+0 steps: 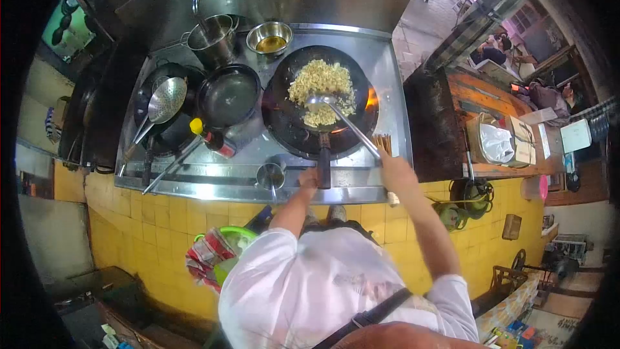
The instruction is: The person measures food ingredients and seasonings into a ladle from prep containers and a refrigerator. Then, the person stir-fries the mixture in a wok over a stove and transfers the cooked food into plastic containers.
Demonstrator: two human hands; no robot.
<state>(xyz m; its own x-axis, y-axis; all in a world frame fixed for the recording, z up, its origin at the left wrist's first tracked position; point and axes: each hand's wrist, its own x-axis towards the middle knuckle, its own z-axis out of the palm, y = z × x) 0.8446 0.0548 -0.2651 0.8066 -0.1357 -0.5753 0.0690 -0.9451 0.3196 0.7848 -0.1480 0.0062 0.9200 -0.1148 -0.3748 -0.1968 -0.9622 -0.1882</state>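
At the front edge of the counter [194,190], my left hand [309,179] is sitting just beside the handle [325,165] of the wok [280,94], though I cannot tell whether it is gripping anything, while my right hand [398,172], near the front right corner, is holding the ladle [352,127]. Beyond, the ladle's head is resting in the pale food [321,77] inside the wok, and a bowl [268,29] is standing near the back edge.
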